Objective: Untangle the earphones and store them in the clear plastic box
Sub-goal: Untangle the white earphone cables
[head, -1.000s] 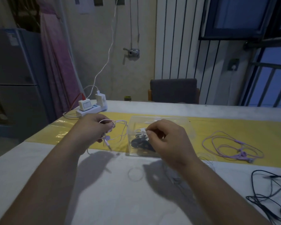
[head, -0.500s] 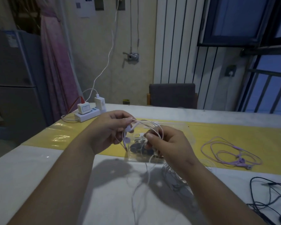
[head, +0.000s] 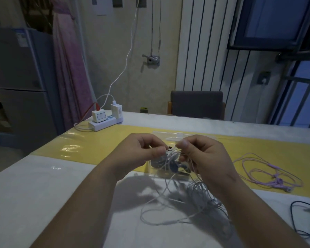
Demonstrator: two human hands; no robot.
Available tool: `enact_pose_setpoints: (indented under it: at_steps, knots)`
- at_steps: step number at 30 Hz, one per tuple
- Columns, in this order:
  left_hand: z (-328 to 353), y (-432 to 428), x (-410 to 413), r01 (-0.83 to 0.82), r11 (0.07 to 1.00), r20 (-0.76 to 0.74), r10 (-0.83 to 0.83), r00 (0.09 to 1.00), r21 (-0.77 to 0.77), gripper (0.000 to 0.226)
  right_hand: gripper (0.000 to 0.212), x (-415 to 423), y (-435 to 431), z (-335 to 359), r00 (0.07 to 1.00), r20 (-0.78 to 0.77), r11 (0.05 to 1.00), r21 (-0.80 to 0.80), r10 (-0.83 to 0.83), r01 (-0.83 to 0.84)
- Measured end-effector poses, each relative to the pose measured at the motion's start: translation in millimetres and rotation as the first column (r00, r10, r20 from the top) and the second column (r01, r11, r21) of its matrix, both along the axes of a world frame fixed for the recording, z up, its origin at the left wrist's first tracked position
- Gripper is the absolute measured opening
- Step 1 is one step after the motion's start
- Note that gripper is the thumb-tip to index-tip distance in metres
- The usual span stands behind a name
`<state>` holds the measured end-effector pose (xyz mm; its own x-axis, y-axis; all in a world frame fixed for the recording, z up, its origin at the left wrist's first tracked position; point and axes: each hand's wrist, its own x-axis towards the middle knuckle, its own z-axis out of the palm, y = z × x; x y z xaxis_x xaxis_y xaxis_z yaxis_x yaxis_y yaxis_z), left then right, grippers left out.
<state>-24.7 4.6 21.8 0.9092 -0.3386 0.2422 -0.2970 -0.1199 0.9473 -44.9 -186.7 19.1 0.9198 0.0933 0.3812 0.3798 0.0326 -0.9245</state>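
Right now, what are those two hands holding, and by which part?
The white earphones: the left hand and right hand each pinch them by the cord, its tangled rest trailing onto the table.

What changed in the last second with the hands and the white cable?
The left hand moved right to meet the right hand above the clear plastic box; both now pinch the white earphones, whose cable hangs in loose loops to the table. Box, purple earphones and black earphones stayed put.
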Motion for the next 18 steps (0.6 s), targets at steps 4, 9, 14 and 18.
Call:
enact_pose_setpoints:
  at_steps: [4,9,14,18]
  knots:
    - [-2.0,-1.5,0.6,0.03,0.994,0.018,-0.032,0.999,0.103,0.014,0.017,-0.7,0.8,1.3,0.999,-0.037,0.996,0.088,0.037,-0.034]
    - [-0.2,0.9,0.3,0.076,0.997,0.061,-0.076,0.995,0.011,0.011,0.019,-2.5,-1.9,1.3,0.995,-0.033,0.991,0.096,0.097,-0.094]
    - [-3.7,2.8,6.1,0.039,0.987,0.057,-0.03,0.998,-0.153,0.01,0.02,-0.1,-4.4,-0.7,0.991,0.006,0.99,0.047,0.133,-0.133]
    - [-5.3,1.6,7.4,0.037,0.986,0.053,-0.029,0.998,-0.16,0.023,0.024,-2.7,-5.3,-0.4,0.986,0.02,0.986,0.027,0.165,-0.166]
